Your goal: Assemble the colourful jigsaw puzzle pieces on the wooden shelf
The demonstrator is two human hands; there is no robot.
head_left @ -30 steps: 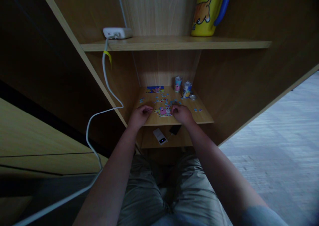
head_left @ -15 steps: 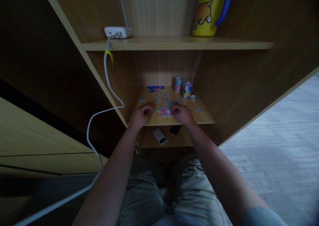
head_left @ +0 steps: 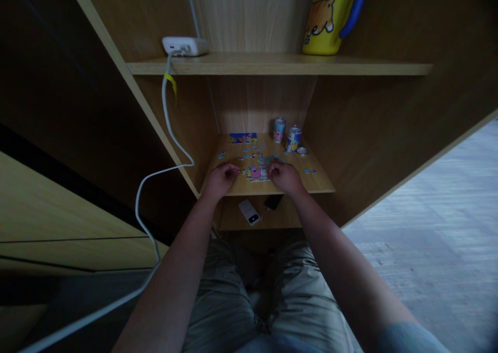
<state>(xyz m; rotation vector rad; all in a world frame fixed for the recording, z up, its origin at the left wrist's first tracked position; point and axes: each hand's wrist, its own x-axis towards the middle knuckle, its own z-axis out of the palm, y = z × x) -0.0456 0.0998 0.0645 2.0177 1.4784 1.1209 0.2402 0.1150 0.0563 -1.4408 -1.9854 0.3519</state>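
Observation:
A partly joined jigsaw puzzle [head_left: 257, 173] with a pink cartoon figure lies near the front edge of the middle shelf. My left hand [head_left: 222, 180] is just left of it, thumb and fingers pinched on a small pinkish puzzle piece. At the puzzle's right edge, my right hand [head_left: 287, 177] has its fingers curled together; what they hold, if anything, is hidden. Loose puzzle pieces [head_left: 254, 156] are scattered behind the joined part. Farther back lies a blue picture strip [head_left: 242, 138] with yellow and pink figures.
Two printed cans [head_left: 279, 130] [head_left: 293, 139] stand at the back right, beside a round lid [head_left: 302, 151]. A white device [head_left: 249, 212] and a black one [head_left: 273, 202] lie on the shelf below. Above are a yellow mug [head_left: 324, 26] and a white charger [head_left: 185, 46], its cable [head_left: 165, 104] hanging left.
The camera view has shifted slightly. Both hands keep nearly the same place and shape beside the puzzle, and the light on the white device below has gone out.

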